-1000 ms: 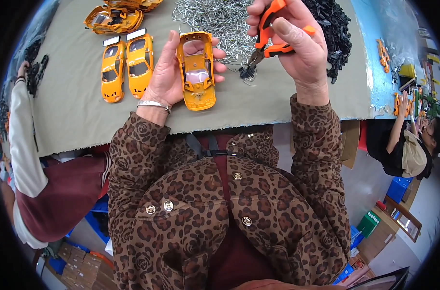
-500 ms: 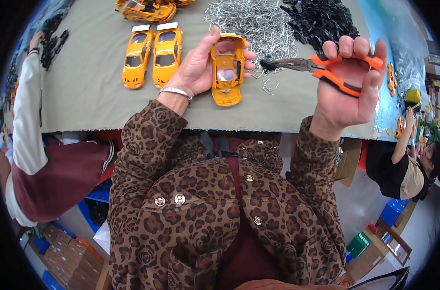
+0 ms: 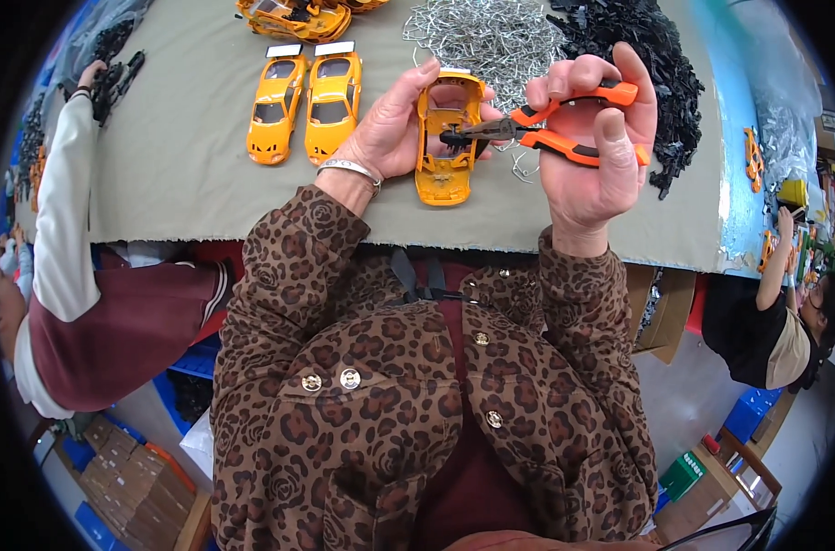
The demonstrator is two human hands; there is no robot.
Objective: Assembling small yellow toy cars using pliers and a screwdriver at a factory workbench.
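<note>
My left hand is closed round an orange toy car body, its hollow underside turned up. In my right hand is a pair of pliers with orange and black handles, spread partly apart. A small black plastic part sits at the tips of the jaws, inside the hollow shell. Whether it touches the shell's inner wall I cannot tell. Left of my left hand, two orange toy cars with white rear wings lie side by side, wheels not visible.
Beyond my hands lie a heap of bent metal wire pieces and a pile of black plastic parts. More orange car bodies are stacked at the back left. A co-worker's sleeve reaches onto the table at left; another person works at right.
My right hand has moved left with the pliers, bringing the black part from beside the car body to inside it. My left hand still holds the shell.
</note>
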